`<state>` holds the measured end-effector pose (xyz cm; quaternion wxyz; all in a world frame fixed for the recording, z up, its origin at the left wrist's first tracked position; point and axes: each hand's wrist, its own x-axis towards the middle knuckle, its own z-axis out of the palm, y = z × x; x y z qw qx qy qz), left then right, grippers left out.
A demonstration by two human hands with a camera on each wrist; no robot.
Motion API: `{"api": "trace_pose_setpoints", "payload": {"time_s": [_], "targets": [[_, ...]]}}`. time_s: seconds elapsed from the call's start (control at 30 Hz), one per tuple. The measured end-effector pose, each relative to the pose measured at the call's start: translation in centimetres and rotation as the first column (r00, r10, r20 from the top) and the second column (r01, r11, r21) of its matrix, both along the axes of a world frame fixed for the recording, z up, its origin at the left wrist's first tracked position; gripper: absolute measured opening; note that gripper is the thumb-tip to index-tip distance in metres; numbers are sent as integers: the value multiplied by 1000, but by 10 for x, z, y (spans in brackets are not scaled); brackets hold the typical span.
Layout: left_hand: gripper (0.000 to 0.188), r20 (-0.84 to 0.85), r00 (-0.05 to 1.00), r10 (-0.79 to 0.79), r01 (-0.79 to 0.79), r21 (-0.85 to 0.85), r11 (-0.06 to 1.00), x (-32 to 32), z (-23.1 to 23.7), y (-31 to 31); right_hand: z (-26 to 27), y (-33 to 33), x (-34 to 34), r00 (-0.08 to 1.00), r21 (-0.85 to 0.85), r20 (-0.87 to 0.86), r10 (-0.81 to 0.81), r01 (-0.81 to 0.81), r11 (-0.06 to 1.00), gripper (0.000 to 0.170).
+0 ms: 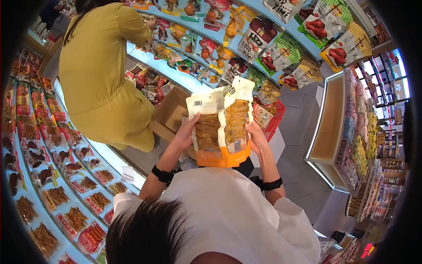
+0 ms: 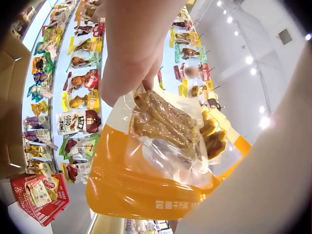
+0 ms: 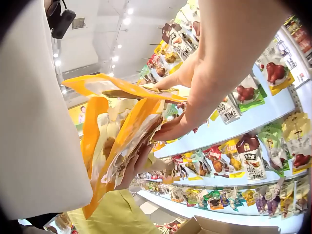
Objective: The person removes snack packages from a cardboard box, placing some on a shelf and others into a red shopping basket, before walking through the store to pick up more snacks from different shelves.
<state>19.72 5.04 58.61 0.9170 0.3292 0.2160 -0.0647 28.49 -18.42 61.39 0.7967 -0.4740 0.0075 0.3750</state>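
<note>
Two clear-windowed snack pouches are held up side by side in front of the chest in the head view. The left pouch (image 1: 206, 132) has a pale top with a barcode and brown food pieces behind its window. My left hand (image 1: 186, 134) pinches its side edge, thumb on the front. The right pouch (image 1: 236, 125) has wavy cream edges and an orange base; my right hand (image 1: 257, 137) grips its outer edge. From the left wrist, the orange pouch front (image 2: 131, 180) shows below the fingers. In the right wrist view the orange-edged pouches (image 3: 122, 146) are seen edge-on, spread apart.
A person in mustard clothing (image 1: 94, 75) bends at the shelves on the left. Beside them stands an open cardboard box (image 1: 173, 108). A red basket (image 1: 278, 116) holding packs is behind the right pouch. Hanging snack packs (image 1: 259, 37) line the wall; another display (image 1: 325, 127) stands right.
</note>
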Motion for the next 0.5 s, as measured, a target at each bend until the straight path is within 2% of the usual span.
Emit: {"api": "trace_pose_setpoints", "payload": {"time_s": [0.07,0.13,0.17,0.27,0.33,0.37,0.4,0.43,0.5], "targets": [[39,-19,1000,-11,12,55,998,-1,9,1,-8,-7,2,1000,55,-16,8,-7,998,28],[41,-33,999,-9,13,106,994,-3,20,2,-6,-13,-1,983,106,-84,-161,169,980,33],[43,-9,1000,-4,4,39,999,-3,15,4,-5,-16,-1,963,128,-121,-243,257,958,35],[49,74,997,6,6,-154,988,-3,-13,7,8,-37,8,940,172,-116,-321,337,926,43],[53,139,990,12,26,-265,964,-6,-23,11,45,-51,12,960,48,48,-277,275,960,46],[54,149,989,5,39,-294,955,-7,-25,14,79,-43,5,927,-27,222,-301,315,949,47],[55,158,987,-3,54,-324,945,-9,-27,16,102,-41,-2,897,-134,297,-328,379,916,40],[57,167,986,-12,72,-353,933,-9,-28,17,115,-46,-3,896,-282,385,-221,343,896,30],[58,217,974,-62,145,-390,909,-7,-26,13,145,-35,-11,822,-424,570,-17,312,850,13]]}}
